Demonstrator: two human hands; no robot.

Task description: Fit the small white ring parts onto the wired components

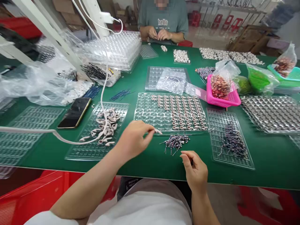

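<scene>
My left hand (134,139) pinches a small white earbud shell (157,131) between thumb and fingertips, just over the near edge of a clear tray (152,117) partly filled with rows of similar shells. Close to the table's front edge, my right hand (195,170) is closed, thumb against forefinger; anything between them is too small to make out. Between both hands lies a pile of thin dark wired parts (176,142). Loose white shells (107,125) are heaped on another clear tray (77,153) to the left.
A phone (74,113) and a white cable (77,143) lie left. Right of the pile stands a tray (213,137) of dark wired parts. Farther back are a pink basket (225,101), stacked clear trays (117,50) and a person (162,23) working opposite.
</scene>
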